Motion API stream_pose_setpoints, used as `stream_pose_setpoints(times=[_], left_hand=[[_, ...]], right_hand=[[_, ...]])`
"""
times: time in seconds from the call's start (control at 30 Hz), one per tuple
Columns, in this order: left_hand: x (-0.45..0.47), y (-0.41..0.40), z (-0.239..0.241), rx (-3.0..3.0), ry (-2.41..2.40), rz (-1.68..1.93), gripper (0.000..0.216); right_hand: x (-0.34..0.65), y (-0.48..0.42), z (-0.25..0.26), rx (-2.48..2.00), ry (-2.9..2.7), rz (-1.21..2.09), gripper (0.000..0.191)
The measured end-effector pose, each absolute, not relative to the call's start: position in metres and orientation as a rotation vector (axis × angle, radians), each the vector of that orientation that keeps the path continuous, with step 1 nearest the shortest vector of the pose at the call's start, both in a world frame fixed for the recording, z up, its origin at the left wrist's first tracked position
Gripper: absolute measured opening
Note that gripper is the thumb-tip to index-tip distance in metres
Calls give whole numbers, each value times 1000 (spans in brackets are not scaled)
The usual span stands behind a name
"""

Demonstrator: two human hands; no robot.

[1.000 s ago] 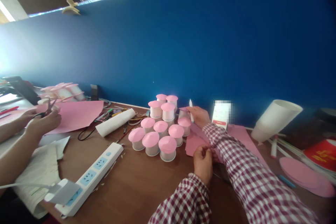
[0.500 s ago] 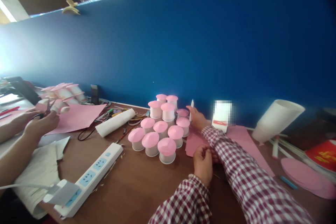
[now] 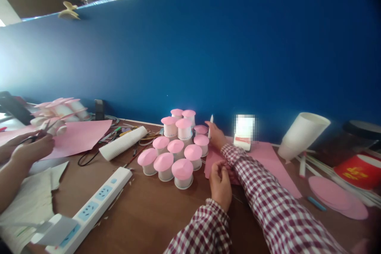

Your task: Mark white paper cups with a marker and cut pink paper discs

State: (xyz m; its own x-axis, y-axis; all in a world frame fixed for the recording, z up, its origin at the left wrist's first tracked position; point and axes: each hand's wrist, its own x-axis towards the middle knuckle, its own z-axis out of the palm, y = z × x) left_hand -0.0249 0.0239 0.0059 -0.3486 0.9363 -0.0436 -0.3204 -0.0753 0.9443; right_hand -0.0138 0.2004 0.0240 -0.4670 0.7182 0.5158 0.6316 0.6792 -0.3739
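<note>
My right hand [image 3: 216,135] reaches forward to the back of a cluster of small white cups with pink lids [image 3: 177,147]. It holds a white pen-like stick [image 3: 210,124] upright, fingers closed round it, right beside the rearmost pink-lidded cup [image 3: 201,130]. My left hand [image 3: 220,184] rests on the brown table near the edge of a pink paper sheet [image 3: 268,162], fingers curled in a pinch; what it holds is too small to make out. Both sleeves are red-and-white check.
Another person's hands [image 3: 28,149] at the left work with scissors on pink paper [image 3: 77,137]. A white power strip [image 3: 89,206], a ribbed white roll [image 3: 122,143], stacked white cups [image 3: 300,135], pink discs [image 3: 336,196], a red tub [image 3: 358,170] and a blue partition [image 3: 208,47] surround the cups.
My right hand has moved forward and set a pink-lidded cup down at the back of the cluster, then drawn slightly off it. The view has shifted a little to the right.
</note>
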Motion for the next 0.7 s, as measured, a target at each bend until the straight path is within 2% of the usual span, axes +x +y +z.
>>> stream_pose_setpoints(times=[0.17, 0.4, 0.7], left_hand=[[-24, 20, 7, 1068, 1300, 1697, 22], [-24, 20, 5, 1034, 1354, 1689, 24], [-25, 18, 5, 1099, 1348, 1674, 30]], right_hand=[[-13, 197, 24, -1009, -2240, 151, 67], [-9, 191, 32, -942, -2198, 49, 66], [11, 162, 71, -890, -2033, 8, 60]])
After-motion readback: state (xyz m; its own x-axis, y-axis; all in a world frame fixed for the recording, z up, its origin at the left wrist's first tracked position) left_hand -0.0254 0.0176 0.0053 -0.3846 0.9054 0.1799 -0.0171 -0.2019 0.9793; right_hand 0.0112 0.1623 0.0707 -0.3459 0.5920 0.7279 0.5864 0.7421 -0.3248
